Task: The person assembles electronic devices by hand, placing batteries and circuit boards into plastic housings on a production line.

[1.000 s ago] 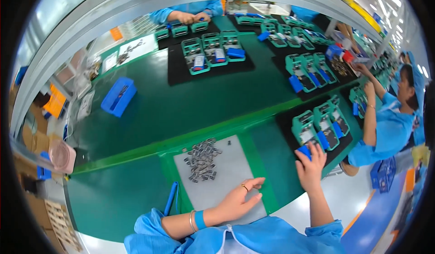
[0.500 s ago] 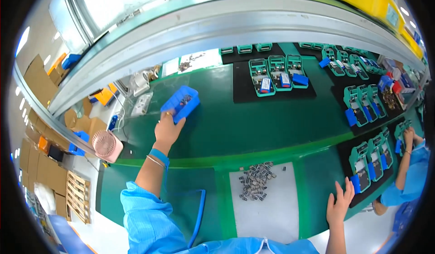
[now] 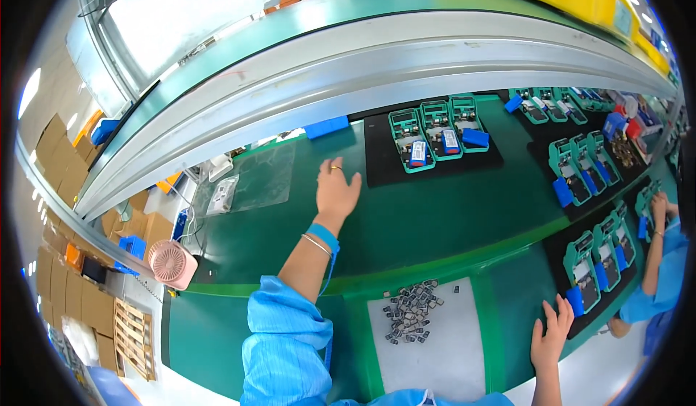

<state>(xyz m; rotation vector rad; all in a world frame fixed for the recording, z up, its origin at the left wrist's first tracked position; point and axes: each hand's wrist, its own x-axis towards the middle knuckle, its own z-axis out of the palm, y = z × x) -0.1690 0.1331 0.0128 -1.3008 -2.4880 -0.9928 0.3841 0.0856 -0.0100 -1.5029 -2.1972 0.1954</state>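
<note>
My left hand (image 3: 338, 192), with a ring and a blue wrist strap, hovers over the middle of the green bench mat (image 3: 312, 239). It holds nothing, and its thumb stands apart from the fingers. Beyond it lies a blue plastic bin (image 3: 326, 127), partly hidden by the metal rail. My right hand (image 3: 553, 333) is open at the bench's right side, fingers spread, close to a blue block (image 3: 574, 301) at a green device casing (image 3: 582, 272). Between my arms, a pile of small metallic parts (image 3: 409, 312) rests on a white sheet (image 3: 449, 355).
A metal rail (image 3: 377, 58) crosses above the far bench. Three open green casings (image 3: 437, 134) with blue blocks lie on a black mat (image 3: 377, 174). More casings line the right, where a co-worker's arm (image 3: 656, 246) reaches in. A pink fan (image 3: 172, 264) stands left.
My left hand has let go of the blue bin, which now sits farther away under the rail. That hand has moved right. My right hand stays open in about the same place.
</note>
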